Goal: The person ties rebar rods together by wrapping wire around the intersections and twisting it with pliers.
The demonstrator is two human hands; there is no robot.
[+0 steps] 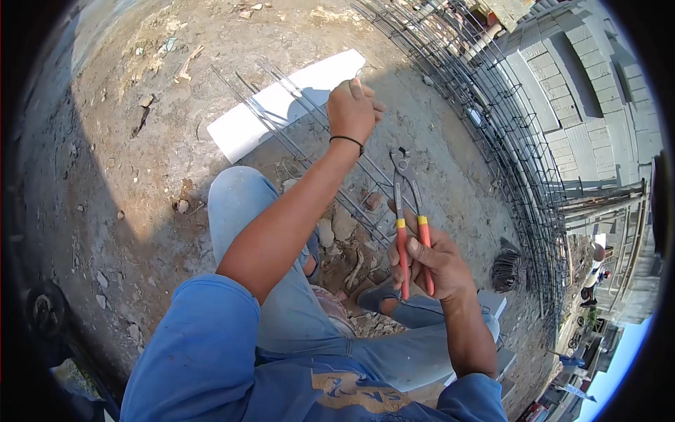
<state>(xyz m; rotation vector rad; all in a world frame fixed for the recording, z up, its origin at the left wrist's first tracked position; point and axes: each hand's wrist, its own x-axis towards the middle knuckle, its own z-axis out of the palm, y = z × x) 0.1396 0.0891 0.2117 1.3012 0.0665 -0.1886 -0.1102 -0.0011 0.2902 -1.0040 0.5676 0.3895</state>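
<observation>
My left hand [354, 111] is raised over the steel rods with its fingers curled together in a pinch. What lies between those fingertips, if anything, is too small to make out. A dark band circles the wrist. Lower right, my right hand [441, 264] grips a pair of end-cutting nippers [403, 243] by its red handles with yellow collars. The handles stand somewhat apart, and the dark metal jaws point upward, away from me. Beneath both hands, thin steel rods [285, 139] run diagonally between my legs, their far part lying across a white slab [239, 133].
Long rebar cages [485, 119] curve along the right side beside a grey block wall [562, 91]. A dark bundle of short bars [508, 269] lies near my right knee. Stones [343, 224] and rubble cover the dirt by my feet. A dark wheel [46, 309] stands at left.
</observation>
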